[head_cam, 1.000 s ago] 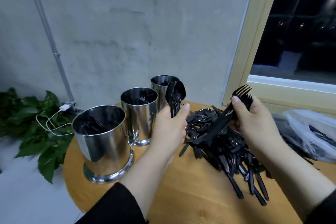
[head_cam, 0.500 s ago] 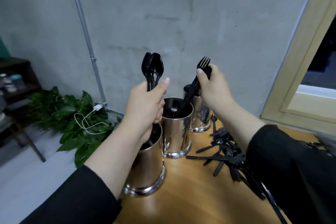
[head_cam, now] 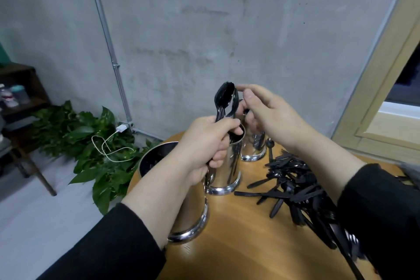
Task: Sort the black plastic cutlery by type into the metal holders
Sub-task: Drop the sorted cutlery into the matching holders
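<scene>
Black plastic spoons (head_cam: 225, 100), bunched upright, gripped in left hand (head_cam: 204, 143) above middle shiny metal cylinder holder (head_cam: 223, 175); right hand (head_cam: 270, 116) fingers loose, touching spoon tops. Loose black cutlery pile (head_cam: 293, 186) toward round wooden surface's (head_cam: 238, 245) right edge.

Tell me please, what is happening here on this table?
A person is sorting black plastic cutlery into three metal holders. The left hand grips a bunch of black spoons upright above the middle holder. The right hand reaches to the spoon bowls, fingertips at them. The nearest holder and the far holder stand in the same row. A pile of unsorted cutlery lies on the round wooden table.
</scene>
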A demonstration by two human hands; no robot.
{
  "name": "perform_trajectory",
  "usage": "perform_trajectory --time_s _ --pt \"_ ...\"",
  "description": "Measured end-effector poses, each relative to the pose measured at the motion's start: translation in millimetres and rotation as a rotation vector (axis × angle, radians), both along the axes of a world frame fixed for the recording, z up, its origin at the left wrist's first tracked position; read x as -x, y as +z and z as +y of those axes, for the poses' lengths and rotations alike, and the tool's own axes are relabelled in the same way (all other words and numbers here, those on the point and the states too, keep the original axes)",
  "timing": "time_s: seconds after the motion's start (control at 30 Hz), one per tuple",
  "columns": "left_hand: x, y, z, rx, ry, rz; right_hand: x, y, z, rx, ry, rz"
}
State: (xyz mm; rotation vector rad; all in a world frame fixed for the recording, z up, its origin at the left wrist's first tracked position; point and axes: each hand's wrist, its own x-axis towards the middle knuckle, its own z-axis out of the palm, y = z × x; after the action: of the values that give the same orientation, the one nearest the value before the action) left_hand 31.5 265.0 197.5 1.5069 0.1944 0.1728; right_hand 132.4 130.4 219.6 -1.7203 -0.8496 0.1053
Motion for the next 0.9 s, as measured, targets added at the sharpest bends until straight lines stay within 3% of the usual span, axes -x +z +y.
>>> perform_trajectory --time_s 0.1,0.3,0.7,0.9 --pt "-8.8 -5.3 -24.5 -0.049 -0.122 0.077 5.6 -1.0 -21.3 0.115 0.051 -0.056" --pt "-26.7 -8.1 -55.9 -0.148 -0.191 0.136 -8.1 -10.1 -49.0 0.065 -0.007 0.0" --pt "-76.8 9.2 -46.6 -0.451 0.106 -0.07 -85.1 13.8 -46.3 -0.053 -0.381 -0.161" --pt "-101.9 17.6 -15.5 -0.643 0.281 -0.034 -147.7 23.8 -17.9 0.1 -0.494 -0.304"
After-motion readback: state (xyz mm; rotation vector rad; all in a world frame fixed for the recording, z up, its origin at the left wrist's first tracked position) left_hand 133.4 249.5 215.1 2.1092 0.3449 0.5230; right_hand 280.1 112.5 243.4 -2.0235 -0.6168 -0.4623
